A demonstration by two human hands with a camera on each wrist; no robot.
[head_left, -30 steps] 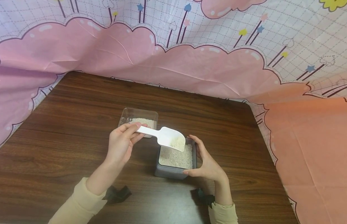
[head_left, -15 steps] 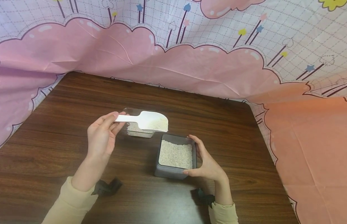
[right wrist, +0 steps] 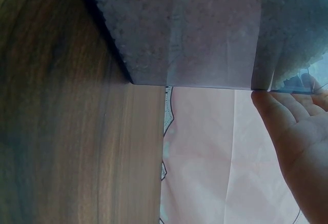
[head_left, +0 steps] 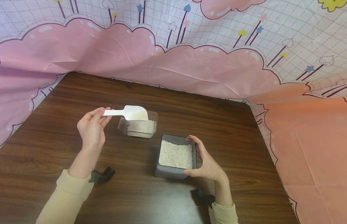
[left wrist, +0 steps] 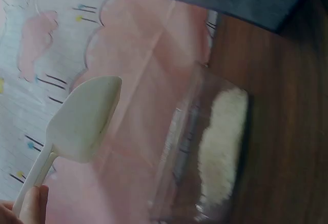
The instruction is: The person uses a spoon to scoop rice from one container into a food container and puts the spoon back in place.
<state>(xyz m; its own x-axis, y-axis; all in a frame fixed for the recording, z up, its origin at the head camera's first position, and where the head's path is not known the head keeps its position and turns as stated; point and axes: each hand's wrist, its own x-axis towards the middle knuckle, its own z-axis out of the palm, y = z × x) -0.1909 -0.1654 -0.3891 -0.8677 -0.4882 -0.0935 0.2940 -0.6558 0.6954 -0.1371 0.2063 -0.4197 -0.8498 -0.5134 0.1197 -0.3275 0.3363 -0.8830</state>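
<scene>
My left hand [head_left: 92, 127] pinches the handle of a white scoop [head_left: 136, 113] between thumb and fingers. A little pale grain lies in its bowl, which is above the far part of a small clear container [head_left: 155, 123]. That container stands on the table with pale granules [head_left: 141, 127] in it. In the left wrist view the scoop [left wrist: 82, 121] hangs apart from the clear container [left wrist: 177, 147]. My right hand [head_left: 210, 165] grips the right side of a translucent grey box [head_left: 170, 172], thumb at the near corner and fingers at the far one. Pale granules [head_left: 176, 155] fill much of the box.
The dark wooden table [head_left: 232, 133] spreads around both containers. A patterned cloth [head_left: 173, 65] hangs behind it and along its sides. A dark wrist mount [head_left: 102, 175] juts from the left wrist, another [head_left: 204, 197] from the right.
My left hand has carried the scoop away from above the grey box, left and toward the back, to the clear container. Some grain has stayed in the scoop. My right hand and the box have kept still.
</scene>
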